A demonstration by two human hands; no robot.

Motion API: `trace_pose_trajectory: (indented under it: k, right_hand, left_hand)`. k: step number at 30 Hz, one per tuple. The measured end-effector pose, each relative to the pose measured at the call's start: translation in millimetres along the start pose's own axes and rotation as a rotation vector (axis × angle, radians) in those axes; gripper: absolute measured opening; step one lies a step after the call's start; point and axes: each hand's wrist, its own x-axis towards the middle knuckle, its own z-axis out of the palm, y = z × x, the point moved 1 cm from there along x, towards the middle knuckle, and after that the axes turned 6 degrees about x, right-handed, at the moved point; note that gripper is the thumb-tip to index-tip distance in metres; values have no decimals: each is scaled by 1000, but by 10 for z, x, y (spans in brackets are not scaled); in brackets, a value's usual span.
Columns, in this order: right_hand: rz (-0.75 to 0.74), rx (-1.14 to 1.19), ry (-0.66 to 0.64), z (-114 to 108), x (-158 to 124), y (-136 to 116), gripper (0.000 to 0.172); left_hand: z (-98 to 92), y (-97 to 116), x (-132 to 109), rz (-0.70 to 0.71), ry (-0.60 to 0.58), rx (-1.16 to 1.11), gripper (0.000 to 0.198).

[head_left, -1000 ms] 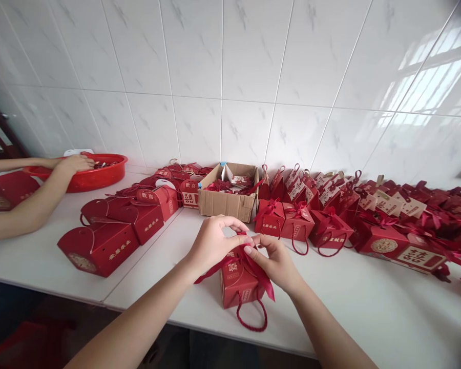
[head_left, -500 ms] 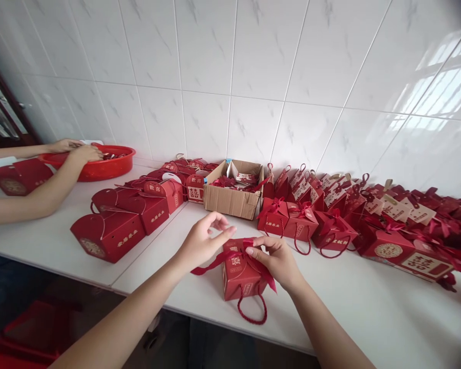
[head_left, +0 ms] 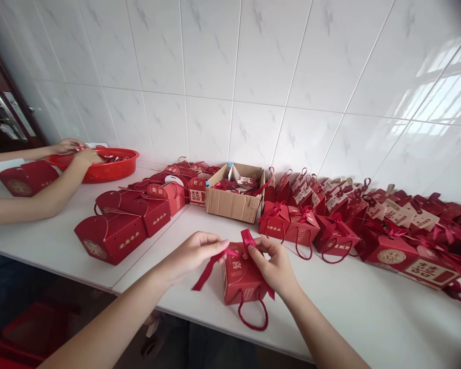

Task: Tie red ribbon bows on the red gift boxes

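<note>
Two bare forearms [head_left: 130, 307] slanted up from the lower edge of the view and converged over a small red box [head_left: 240, 289], which stood on the white table [head_left: 369, 318] near its front edge. The left hand [head_left: 194, 256] was turned inward, its thumb and forefinger pinching a dark red ribbon [head_left: 206, 275] beside the box, with one tail hanging down below the fingers. The right hand [head_left: 275, 264] was bent over the opposite side of the box, its thumb and index finger gripping the ribbon at the top, where a short piece stuck up. A twisted cord handle [head_left: 267, 320] drooped from the box's near side onto the table. A seam ran across the tabletop, and left of it stood a row of red boxes [head_left: 125, 238]. An open cardboard carton [head_left: 232, 205] sat beyond the hands, with many ribboned boxes [head_left: 292, 225] to its right. At far left, another person's hands [head_left: 87, 156] were at a red basin [head_left: 113, 169]. Pale, grey-veined tiles [head_left: 207, 56] covered the wall behind, reflecting a barred window at upper right.
</note>
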Motion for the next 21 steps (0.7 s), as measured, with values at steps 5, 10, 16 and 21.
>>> trace_pose_trajectory:
  k: [5,10,16,21]
  right_hand:
    - [-109,-131,-42,15,-13,-10,21]
    - [-154,-87,-118,3,-33,25,26]
    - [-66,-63,-66,9,-22,39,37]
    - [-68,-37,-64,7,-27,27,40]
  left_hand:
    - [87,301,163,114,-25,-3,26]
    - [220,334,397,116,-26,-30,26]
    - [185,108,380,62,-9,53,46]
    - [137,-75,282,133,73,235,28]
